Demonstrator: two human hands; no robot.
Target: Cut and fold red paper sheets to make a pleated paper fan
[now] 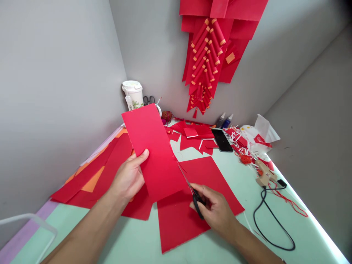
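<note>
My left hand [130, 176] grips a red rectangular sheet [155, 154] by its left edge, thumb on top, and the sheet is raised above the table. Black-handled scissors [198, 203] are in my right hand [214, 207], their blades at the right edge of that sheet. A thin red sliver curls beside the blades. Beneath the sheet and the scissors lies a larger red sheet [220, 183], flat on the table.
Red and orange sheets [110, 165] are layered at the left. A phone [221, 140], paper scraps [239, 141] and a corded glue gun [265, 174] sit at the right. A white cup [134, 93] stands behind. Red paper decorations [205, 55] hang on the wall.
</note>
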